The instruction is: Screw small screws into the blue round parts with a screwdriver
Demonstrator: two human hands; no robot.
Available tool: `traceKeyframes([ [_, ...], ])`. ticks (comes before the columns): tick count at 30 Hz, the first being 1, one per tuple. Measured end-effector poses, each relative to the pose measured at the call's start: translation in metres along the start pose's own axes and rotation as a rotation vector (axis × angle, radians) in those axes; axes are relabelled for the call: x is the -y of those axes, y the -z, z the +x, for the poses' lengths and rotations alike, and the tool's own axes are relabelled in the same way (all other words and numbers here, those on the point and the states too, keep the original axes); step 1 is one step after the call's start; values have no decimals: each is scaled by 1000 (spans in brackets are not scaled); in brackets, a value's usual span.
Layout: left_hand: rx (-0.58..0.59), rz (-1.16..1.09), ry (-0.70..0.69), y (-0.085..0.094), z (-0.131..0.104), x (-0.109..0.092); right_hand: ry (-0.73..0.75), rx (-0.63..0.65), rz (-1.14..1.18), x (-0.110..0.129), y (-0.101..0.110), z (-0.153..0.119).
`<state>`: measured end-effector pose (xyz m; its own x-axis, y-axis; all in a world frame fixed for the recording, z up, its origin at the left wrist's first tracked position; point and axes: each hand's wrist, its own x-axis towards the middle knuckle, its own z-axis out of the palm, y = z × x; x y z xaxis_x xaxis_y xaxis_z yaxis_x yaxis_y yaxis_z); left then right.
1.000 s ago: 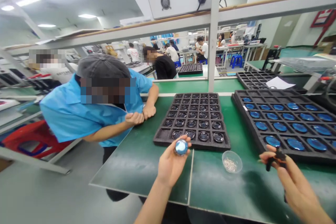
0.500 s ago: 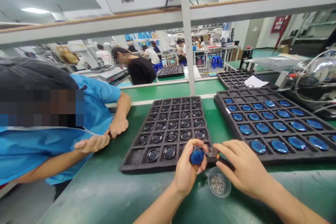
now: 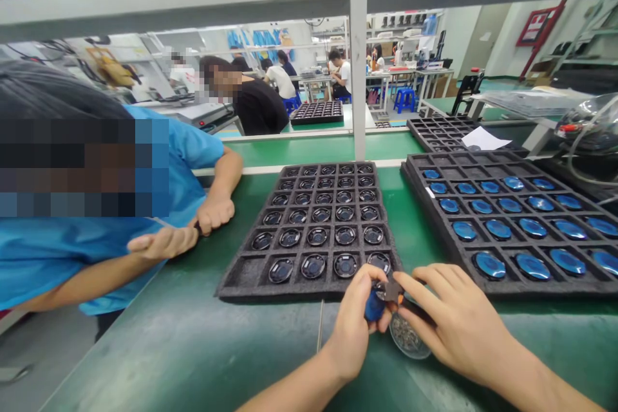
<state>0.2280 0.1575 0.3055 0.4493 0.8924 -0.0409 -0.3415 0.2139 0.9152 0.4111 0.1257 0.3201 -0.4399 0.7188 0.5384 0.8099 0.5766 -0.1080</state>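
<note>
My left hand grips a small round blue part just in front of the black foam tray. My right hand holds a small dark tool with its tip against the blue part. Both hands hover over a small clear cup of tiny metal pieces on the green table. The tray ahead of my hands holds several round dark parts in its pockets.
A second black tray with several blue discs lies to the right. A person in a blue shirt leans on the table's left edge, hands together. A white post rises behind the trays. Other workers sit at far benches.
My view has turned right and down, away from the person in blue. My right hand came in from the right, and the tool's tip now meets the blue part over the cup.
</note>
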Motion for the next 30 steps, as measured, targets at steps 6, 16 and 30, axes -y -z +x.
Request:
traceKeyframes([
  [6,-37,-10,-3,-2,0,-3,6,-5,-27,1,0,-2],
  [16,-48,-35,-16,-2,3,-2,21,-12,-40,2,0,-3],
  [30,-48,2,-3,-3,1,-2,22,6,-80,2,-1,-3],
])
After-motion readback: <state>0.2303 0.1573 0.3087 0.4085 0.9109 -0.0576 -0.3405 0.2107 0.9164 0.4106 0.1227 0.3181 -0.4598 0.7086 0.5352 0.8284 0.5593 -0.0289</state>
